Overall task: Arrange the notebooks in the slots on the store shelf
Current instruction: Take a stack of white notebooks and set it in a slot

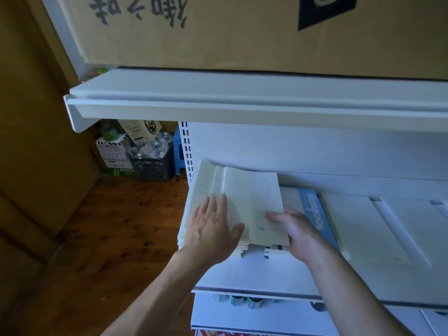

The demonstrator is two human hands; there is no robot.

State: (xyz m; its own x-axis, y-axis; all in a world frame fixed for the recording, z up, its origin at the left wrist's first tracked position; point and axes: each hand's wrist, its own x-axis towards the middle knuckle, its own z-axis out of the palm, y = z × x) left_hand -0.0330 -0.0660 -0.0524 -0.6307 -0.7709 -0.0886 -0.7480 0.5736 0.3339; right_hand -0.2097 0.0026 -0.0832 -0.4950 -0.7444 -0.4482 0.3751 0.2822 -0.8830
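your left hand (213, 229) lies flat on the notebooks (252, 197), fingers (219, 202) straight; your right hand (298, 234) pinches their edge. push unevenly and they may slide off the shelf (266, 272) end.

A pile of pale cream notebooks (201, 187), faintly speckled, is seen lying flat at the left end of the white store shelf (254, 270), the covers fanned so that several left edges show in steps. The top notebook (254, 202) is laid slightly askew over the pile. It is pressed by the flat left hand (213, 229) and held at its near right corner by the right hand (298, 234), thumb on the cover. Just to the right a blue notebook (312, 212) with white lettering is laid flat, and beyond it further pale notebooks (363, 229) are spread.
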